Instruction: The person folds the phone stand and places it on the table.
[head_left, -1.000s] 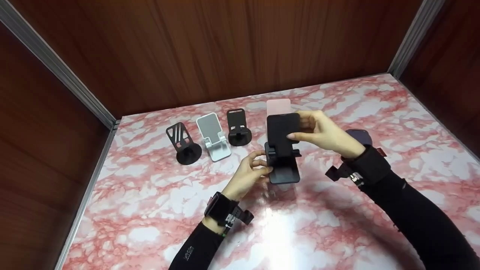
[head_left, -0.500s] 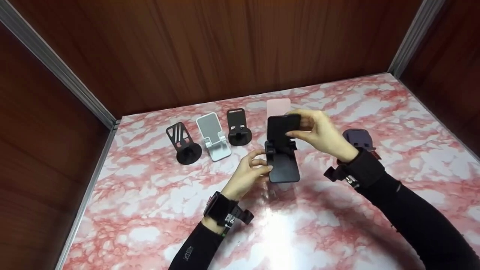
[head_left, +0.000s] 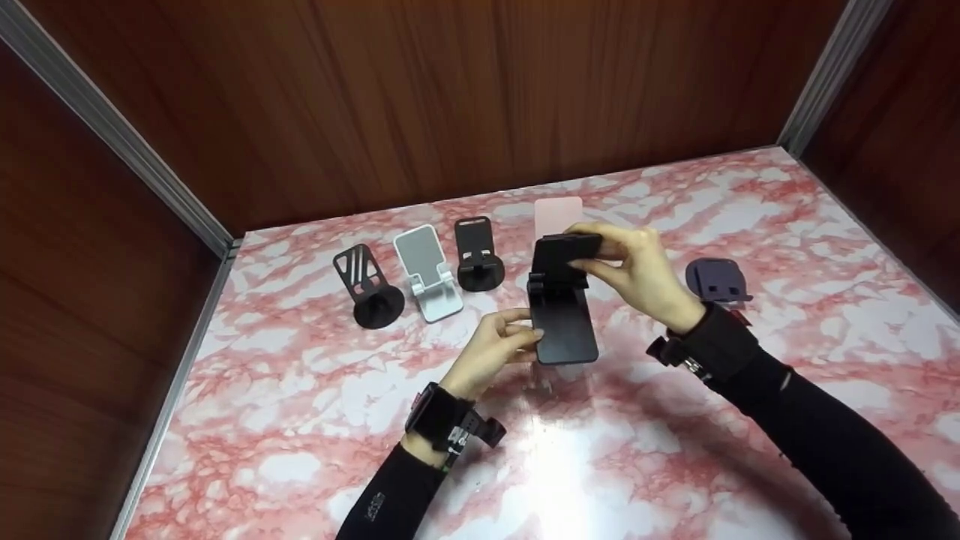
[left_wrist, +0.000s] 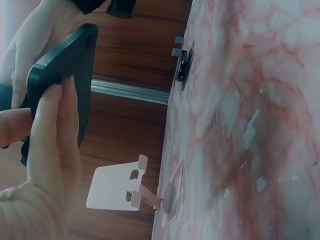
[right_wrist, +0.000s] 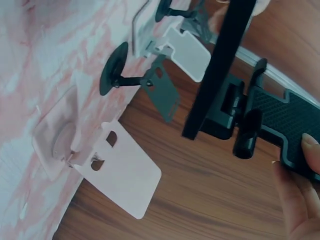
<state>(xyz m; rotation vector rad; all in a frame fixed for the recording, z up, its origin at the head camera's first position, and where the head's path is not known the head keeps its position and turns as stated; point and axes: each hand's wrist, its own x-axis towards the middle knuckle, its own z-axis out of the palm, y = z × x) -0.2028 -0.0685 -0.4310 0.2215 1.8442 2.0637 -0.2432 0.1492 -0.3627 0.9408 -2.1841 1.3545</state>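
A black folding phone stand [head_left: 566, 330] is held up over the table by both hands. My left hand [head_left: 491, 346] pinches the left edge of its flat base, thumb on top. My right hand [head_left: 639, 270] pinches the right edge of its upper plate [head_left: 559, 255], which tilts up from the base at the hinge. In the left wrist view the base [left_wrist: 65, 60] appears nearly edge-on, with left fingers on its underside. The right wrist view shows the hinge and two support hooks [right_wrist: 248, 132] between the base and the textured plate.
Behind the held stand is a pink phone stand [head_left: 559, 213]. To its left stand a small black stand [head_left: 480, 277], a white one [head_left: 439, 304] and a black slotted one [head_left: 377, 307]. A dark purple stand [head_left: 716, 277] lies at right. Wood-look walls [head_left: 450, 97] enclose the marbled table [head_left: 300, 420].
The upper plate has tilted about its hinge, now looking shorter, and more of the base's face shows. My right hand has shifted slightly down and left, uncovering the purple stand. The left hand stays nearly still.
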